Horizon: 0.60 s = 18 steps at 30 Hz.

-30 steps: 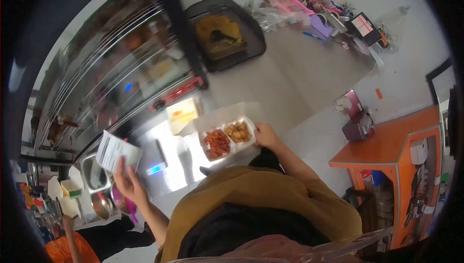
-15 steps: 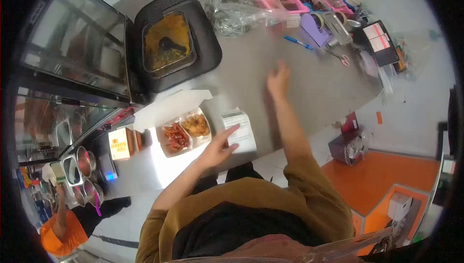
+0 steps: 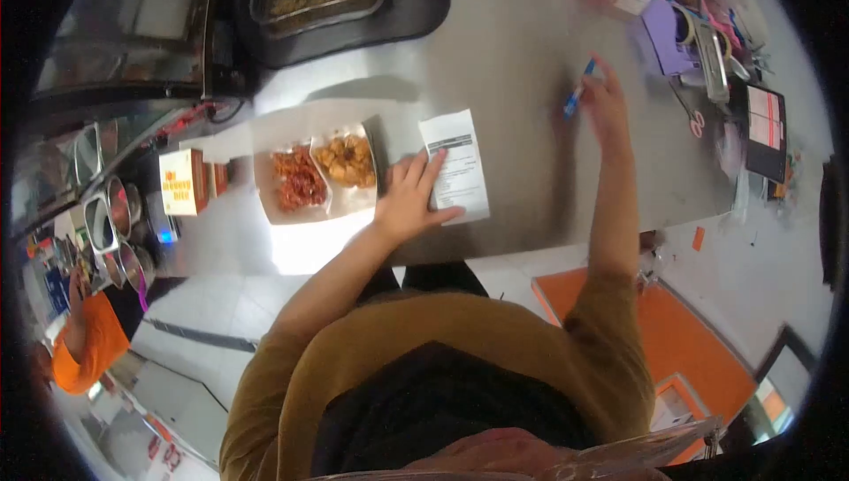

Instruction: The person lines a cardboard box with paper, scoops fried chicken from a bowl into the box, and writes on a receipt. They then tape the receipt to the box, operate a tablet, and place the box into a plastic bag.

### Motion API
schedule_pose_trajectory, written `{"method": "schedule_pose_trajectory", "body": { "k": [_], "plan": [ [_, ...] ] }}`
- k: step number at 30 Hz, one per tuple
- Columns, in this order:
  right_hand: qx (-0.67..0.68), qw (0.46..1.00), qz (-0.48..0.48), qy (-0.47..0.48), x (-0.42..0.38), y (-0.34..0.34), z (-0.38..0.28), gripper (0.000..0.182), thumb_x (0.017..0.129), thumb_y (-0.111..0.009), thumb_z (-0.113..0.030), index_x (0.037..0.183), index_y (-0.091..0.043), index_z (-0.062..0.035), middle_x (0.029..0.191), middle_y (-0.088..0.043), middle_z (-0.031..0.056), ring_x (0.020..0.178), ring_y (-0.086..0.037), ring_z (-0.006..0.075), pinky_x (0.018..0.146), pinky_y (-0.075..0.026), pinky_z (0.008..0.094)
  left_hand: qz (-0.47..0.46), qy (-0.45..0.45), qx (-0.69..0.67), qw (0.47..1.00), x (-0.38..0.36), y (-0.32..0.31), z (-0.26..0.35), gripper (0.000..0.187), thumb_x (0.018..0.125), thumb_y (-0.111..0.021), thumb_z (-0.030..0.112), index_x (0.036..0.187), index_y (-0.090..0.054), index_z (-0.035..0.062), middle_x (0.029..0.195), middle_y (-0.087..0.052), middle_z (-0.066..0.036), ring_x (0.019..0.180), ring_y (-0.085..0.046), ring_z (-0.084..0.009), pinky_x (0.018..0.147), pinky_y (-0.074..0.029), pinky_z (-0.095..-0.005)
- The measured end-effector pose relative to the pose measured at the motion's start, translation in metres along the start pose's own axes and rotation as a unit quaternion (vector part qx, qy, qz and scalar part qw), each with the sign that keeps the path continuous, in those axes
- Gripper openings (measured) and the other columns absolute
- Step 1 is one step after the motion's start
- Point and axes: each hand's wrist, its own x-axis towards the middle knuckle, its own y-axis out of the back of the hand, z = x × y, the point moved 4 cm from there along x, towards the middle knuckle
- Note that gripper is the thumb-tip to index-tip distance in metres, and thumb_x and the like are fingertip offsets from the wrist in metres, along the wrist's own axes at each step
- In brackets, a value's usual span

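Flat on the left part of a printed paper slip point(image 3: 460, 182) lies my left hand point(image 3: 409, 198), its fingers stretched out and thumb apart. My right hand point(image 3: 605, 108) is closed on a blue pen point(image 3: 572, 104) above the metal table, to the right of the slip. Left of my left hand stands an open white takeaway box point(image 3: 329, 217) with its lid folded back. One compartment holds red-sauced pieces point(image 3: 299, 180), the other golden fried pieces point(image 3: 348, 163).
A metal pan point(image 3: 318, 17) of orange-brown crumbs with a dark utensil sits on a black tray point(image 3: 416, 23). At right are scissors point(image 3: 693, 117), a purple dispenser point(image 3: 661, 39) and a black holder point(image 3: 766, 132). A printed carton point(image 3: 180, 182) stands left. An orange-shirted person point(image 3: 91, 339) is far left.
My right hand has taken hold of the pen, which lay on the table before. My left hand now lies flatter on the slip. The view has shifted.
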Motion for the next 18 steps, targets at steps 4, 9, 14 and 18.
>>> {"method": "schedule_pose_trajectory", "body": {
  "k": [4, 9, 14, 18],
  "plan": [
    [0.492, 0.844, -0.171, -0.126, -0.117, -0.094, 0.029, 0.047, 0.086, -0.053, -0.009, 0.131, -0.041, -0.0049, 0.094, -0.059, 0.0098, 0.075, -0.056, 0.0173, 0.071, -0.049, 0.0291, -0.019, 0.031, -0.015, 0.999, 0.003, 0.004, 0.003, 0.098, 0.065, -0.072, 0.054, 0.141, -0.027, 0.0112, 0.137, -0.03, -0.019, 0.117, -0.033, -0.0395, 0.101, -0.029, -0.0472],
    [0.11, 0.981, -0.125, 0.099, -0.183, -0.148, 0.05, 0.026, 0.088, -0.053, -0.015, 0.11, -0.055, -0.002, 0.09, -0.061, 0.0135, 0.076, -0.059, 0.0208, 0.068, -0.046, 0.0305, -0.009, 0.034, -0.016, 0.999, 0.002, 0.005, 0.002, 0.099, 0.063, -0.074, 0.05, 0.141, -0.027, 0.0112, 0.138, -0.027, -0.019, 0.116, -0.033, -0.04, 0.101, -0.03, -0.0468],
    [-0.114, 0.979, -0.021, 0.171, -0.196, -0.169, 0.034, 0.014, 0.082, -0.056, -0.012, 0.089, -0.058, -0.0003, 0.074, -0.059, 0.0147, 0.067, -0.059, 0.0264, 0.062, -0.046, 0.0326, -0.001, 0.024, -0.016, 1.0, 0.002, 0.002, 0.0, 0.098, 0.062, -0.075, 0.044, 0.14, -0.027, 0.0103, 0.14, -0.025, -0.019, 0.116, -0.034, -0.0404, 0.1, -0.031, -0.0474],
    [-0.158, 0.962, -0.038, 0.217, -0.192, -0.17, 0.043, 0.008, 0.074, -0.059, -0.006, 0.079, -0.056, -0.0014, 0.071, -0.058, 0.0156, 0.065, -0.058, 0.0318, 0.06, -0.046, 0.0368, 0.005, 0.025, -0.03, 0.999, 0.001, 0.0, -0.002, 0.1, 0.06, -0.076, 0.039, 0.14, -0.026, 0.0083, 0.142, -0.022, -0.019, 0.117, -0.034, -0.0397, 0.101, -0.031, -0.0471]
  ]
}}
